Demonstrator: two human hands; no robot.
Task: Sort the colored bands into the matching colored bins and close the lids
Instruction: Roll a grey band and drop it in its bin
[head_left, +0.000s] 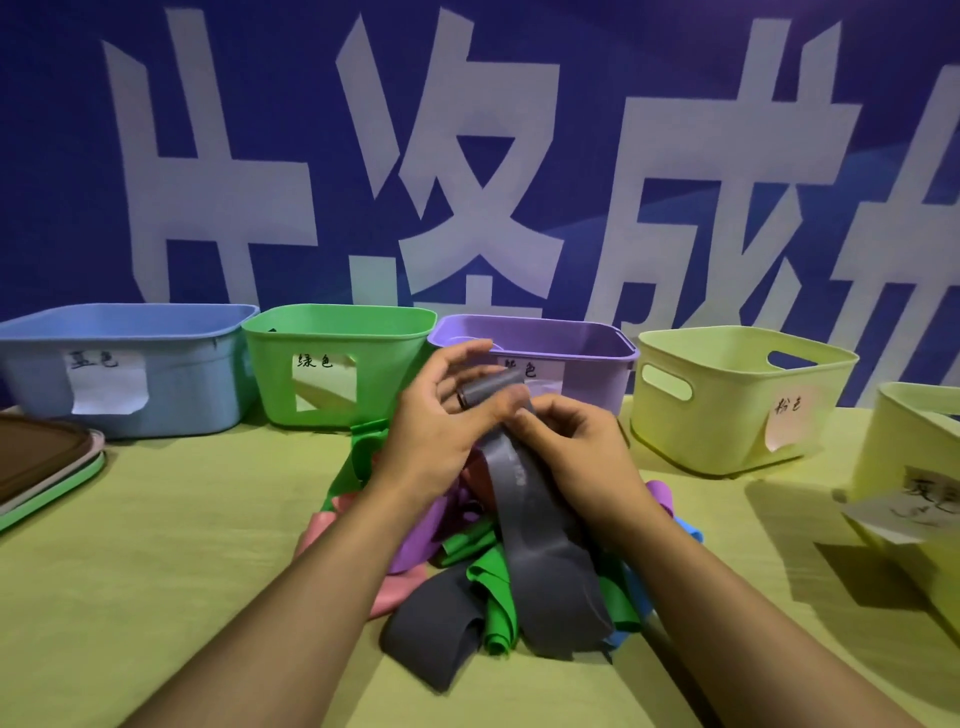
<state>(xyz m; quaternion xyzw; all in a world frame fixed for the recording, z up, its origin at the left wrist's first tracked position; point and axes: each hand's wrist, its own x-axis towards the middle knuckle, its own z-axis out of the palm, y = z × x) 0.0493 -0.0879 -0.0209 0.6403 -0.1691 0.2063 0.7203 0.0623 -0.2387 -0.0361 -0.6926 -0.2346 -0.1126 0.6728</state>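
Note:
Both hands hold one long grey band (540, 535) above a heap of bands. My left hand (441, 421) pinches its rolled top end, and my right hand (576, 457) grips the strip just below. The band's lower part hangs down onto the pile (457, 530) of green, purple, pink, blue and grey bands on the table. Behind the pile stand open bins in a row: blue (171, 379), green (374, 358), purple (587, 358) and a pale yellow one (727, 405) with a paper label. Another pale yellow bin (914, 457) with a label sits at the far right.
Stacked lids (41, 467), brown on top and green beneath, lie at the left edge of the yellow-green tablecloth (156, 571). A blue banner with large white characters (467, 156) fills the wall behind the bins.

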